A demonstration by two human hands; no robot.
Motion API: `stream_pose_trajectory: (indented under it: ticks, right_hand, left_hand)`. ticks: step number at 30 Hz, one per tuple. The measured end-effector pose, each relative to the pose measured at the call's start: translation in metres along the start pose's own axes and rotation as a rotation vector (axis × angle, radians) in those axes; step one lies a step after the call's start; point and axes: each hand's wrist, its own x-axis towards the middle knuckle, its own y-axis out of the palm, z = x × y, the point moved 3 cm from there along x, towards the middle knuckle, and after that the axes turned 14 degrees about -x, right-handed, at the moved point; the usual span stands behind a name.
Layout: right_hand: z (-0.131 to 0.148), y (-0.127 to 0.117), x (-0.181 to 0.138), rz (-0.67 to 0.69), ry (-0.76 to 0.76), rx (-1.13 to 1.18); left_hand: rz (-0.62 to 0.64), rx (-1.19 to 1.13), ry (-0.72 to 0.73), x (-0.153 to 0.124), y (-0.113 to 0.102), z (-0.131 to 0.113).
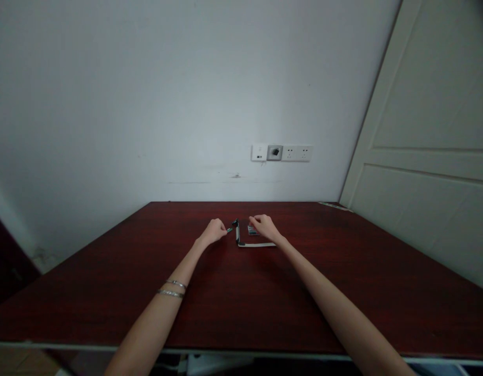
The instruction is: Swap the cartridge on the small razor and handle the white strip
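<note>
Presently, left hand [215, 230]: thumb and fingers are pinched on a small, thin green piece [229, 230], at ten o'clock from the strip's corner.
Green piece: only its tip shows beyond the fingertips; so slight a grip could let it twist or drop, and pinching too near the edge would be the cause.
Angled strip: a slim, L-shaped strip in white and black [259, 245] is on the dark red, wood-look table [147, 250], one arm toward twelve o'clock, the other toward three.
Right hand [265, 227]: at two o'clock from that corner, fingertips bunched; I cannot tell whether they grip anything.
Flat piece: a small, grey-and-white rectangular piece [253, 233] shows just below those fingers, at one o'clock; a careless fingertip could push it askew.
Right wrist: it crosses in view over the strip's three-o'clock end, so a lowered forearm might knock the strip round.
Silver metal bangles [171, 288]: at seven o'clock, they could scrape the table if the left forearm sinks.
</note>
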Motion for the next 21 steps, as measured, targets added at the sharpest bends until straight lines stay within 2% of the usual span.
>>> stream_pose_trajectory:
  ticks: [3,6,13,21]
  right_hand:
    - [0.001,0.004,0.0,0.135,0.029,0.241]
    - [0.005,0.003,-0.001,0.216,-0.009,0.359]
    - [0.014,-0.007,-0.009,0.36,-0.055,0.45]
    - [0.015,-0.01,-0.009,0.376,-0.09,0.376]
  left_hand:
    - [0.051,-0.131,0.067,0.0,-0.002,-0.008]
    - [0.115,-0.255,0.118,-0.003,-0.002,-0.019]
    - [0.167,-0.322,0.179,-0.01,-0.004,-0.034]
    - [0.171,-0.329,0.17,-0.011,-0.005,-0.039]
